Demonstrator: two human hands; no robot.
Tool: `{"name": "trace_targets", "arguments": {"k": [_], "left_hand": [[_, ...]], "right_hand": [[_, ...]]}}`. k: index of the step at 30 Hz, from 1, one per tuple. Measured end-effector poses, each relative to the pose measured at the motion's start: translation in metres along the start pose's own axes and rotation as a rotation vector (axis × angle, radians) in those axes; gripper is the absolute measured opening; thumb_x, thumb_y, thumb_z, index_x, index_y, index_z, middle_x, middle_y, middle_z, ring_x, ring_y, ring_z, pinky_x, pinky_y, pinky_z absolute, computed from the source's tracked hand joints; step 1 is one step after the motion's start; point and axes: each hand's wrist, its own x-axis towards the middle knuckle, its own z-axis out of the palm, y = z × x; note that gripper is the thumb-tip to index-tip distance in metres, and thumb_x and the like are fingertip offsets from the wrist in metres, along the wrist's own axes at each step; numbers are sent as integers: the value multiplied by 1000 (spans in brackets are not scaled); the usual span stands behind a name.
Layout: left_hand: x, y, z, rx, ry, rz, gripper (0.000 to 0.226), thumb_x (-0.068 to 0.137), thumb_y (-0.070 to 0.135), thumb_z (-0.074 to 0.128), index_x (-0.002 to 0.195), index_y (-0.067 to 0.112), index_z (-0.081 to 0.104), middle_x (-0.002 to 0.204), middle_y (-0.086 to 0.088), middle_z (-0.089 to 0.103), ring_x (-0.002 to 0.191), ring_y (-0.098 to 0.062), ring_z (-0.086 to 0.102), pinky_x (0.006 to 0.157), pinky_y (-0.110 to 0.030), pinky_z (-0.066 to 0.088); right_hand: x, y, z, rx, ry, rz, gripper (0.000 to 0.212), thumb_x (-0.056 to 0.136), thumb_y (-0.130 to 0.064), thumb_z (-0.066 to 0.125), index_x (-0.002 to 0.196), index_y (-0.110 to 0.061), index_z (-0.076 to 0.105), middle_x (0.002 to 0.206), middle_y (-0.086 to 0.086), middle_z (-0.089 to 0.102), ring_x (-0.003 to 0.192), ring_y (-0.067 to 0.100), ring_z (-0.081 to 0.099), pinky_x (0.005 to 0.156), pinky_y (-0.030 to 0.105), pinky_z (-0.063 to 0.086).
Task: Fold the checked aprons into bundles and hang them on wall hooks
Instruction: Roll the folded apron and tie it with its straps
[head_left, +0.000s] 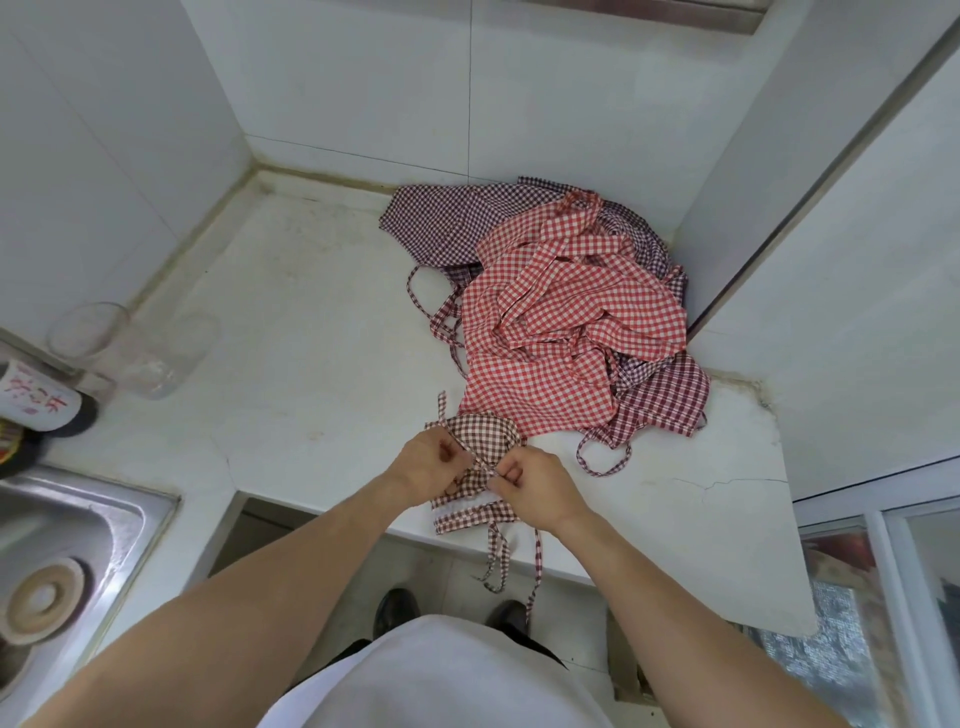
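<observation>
A small brown-checked apron bundle (483, 436) lies at the front edge of the white counter (311, 332). My left hand (428, 465) and my right hand (530, 486) both pinch its ties above the bundle, knuckles close together. Loose tie ends (498, 561) dangle over the counter's edge. Behind the bundle sits a heap of unfolded aprons: a red-checked apron (561, 312) on top and dark purple-checked aprons (441, 218) beneath and at the back. No wall hooks are in view.
A steel sink (67, 525) with a round strainer is at the lower left. Two clear glass jars (130, 348) and a printed cup (36, 395) stand left of the counter. White tiled walls enclose the corner; a cabinet side rises at right.
</observation>
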Motion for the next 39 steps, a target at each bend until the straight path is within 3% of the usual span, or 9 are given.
{"name": "trace_targets", "arguments": {"k": [7,14,17,22,26,30,32,35,39], "left_hand": [[-1,-1,13,123,90,107,13,90,22,70,82,21,61,73,11,60,70,-8,56,58,-12,39],[1,-4,3,-3,-2,16,12,101,20,53,89,19,50,78,-1,67,63,-15,61,65,-29,54],[0,-3,-1,-98,-38,-32,12,103,16,47,92,14,47,77,-4,68,60,-15,62,63,-29,56],[3,8,-2,-191,-21,-170,14,99,17,53,93,5,59,74,-9,70,59,-20,66,66,-34,60],[7,20,-2,-72,-15,-204,49,92,57,58,86,9,63,77,-8,72,63,-21,69,57,-29,57],[14,15,5,135,59,-130,41,101,45,47,96,7,62,81,-9,72,59,-18,66,67,-34,61],[17,11,8,192,93,-121,38,104,38,43,102,6,63,91,-13,72,70,-23,68,76,-37,60],[17,11,10,221,100,-99,39,104,36,42,109,5,65,103,-16,72,92,-31,69,87,-39,56],[17,9,15,180,143,-127,39,103,34,44,105,2,67,105,-16,71,97,-30,67,86,-34,53]], "right_hand": [[2,1,-2,63,-52,59,8,88,-22,71,89,-21,64,82,-7,66,75,7,61,70,23,52],[4,0,-1,49,-49,65,7,91,-23,68,93,-16,66,86,0,69,80,16,64,73,28,53],[6,1,-1,66,-60,76,9,92,-25,68,92,-17,65,85,0,68,76,14,62,70,25,51],[7,-3,-3,37,-74,58,11,91,-28,68,89,-18,64,78,-6,65,70,9,58,65,23,48],[8,-2,-5,-163,-105,-54,22,93,-29,65,83,-10,60,74,0,58,68,15,52,63,33,44],[5,-1,-1,-440,-114,-228,27,103,-32,45,98,-9,58,95,8,60,84,23,54,67,32,37],[3,1,0,-478,-144,-250,33,106,-30,36,100,-8,60,95,8,63,84,24,57,69,34,39],[0,7,-1,-433,-165,-272,33,106,-29,35,82,-15,53,76,1,57,69,22,54,64,36,41],[-5,8,3,-445,-154,-312,29,103,-26,42,75,-17,48,69,0,55,60,19,50,58,33,37]]}}
